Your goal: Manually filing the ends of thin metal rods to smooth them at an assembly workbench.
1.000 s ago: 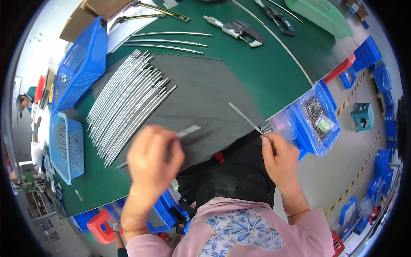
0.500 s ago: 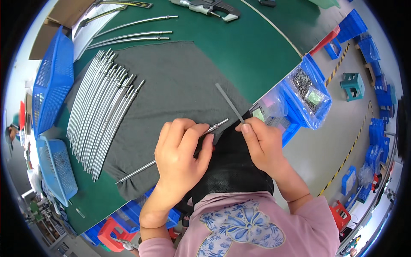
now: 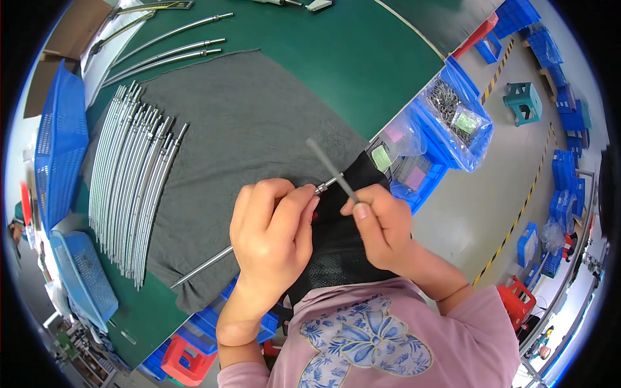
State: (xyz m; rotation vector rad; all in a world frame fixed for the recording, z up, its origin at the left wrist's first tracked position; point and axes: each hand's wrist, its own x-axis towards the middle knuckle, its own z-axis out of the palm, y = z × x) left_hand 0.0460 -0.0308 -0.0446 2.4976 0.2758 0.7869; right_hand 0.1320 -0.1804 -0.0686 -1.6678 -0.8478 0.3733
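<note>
My left hand (image 3: 272,236) is closed around a thin silver metal rod (image 3: 206,264), whose stepped, collared end sticks out past my fingertips toward the right. The rod's long plain part slants down to the left over a dark grey cloth (image 3: 233,116). My right hand (image 3: 381,226) pinches one end of a flat grey strip (image 3: 331,169), which looks like a file or abrasive stick and is slightly blurred. This strip crosses the rod's tip; whether they touch I cannot tell. To the left, a row of similar metal rods (image 3: 132,187) lies on the cloth.
Three separate rods (image 3: 171,55) lie on the green table (image 3: 349,58) at the back left. Blue baskets (image 3: 61,149) line the left edge. A blue bin of small metal parts (image 3: 446,103) stands at the right, near a teal stool (image 3: 522,103) on the floor.
The strip in my right hand has moved left and down, over the rod's tip. My left hand keeps its hold on the rod. The whole view has shifted slightly.
</note>
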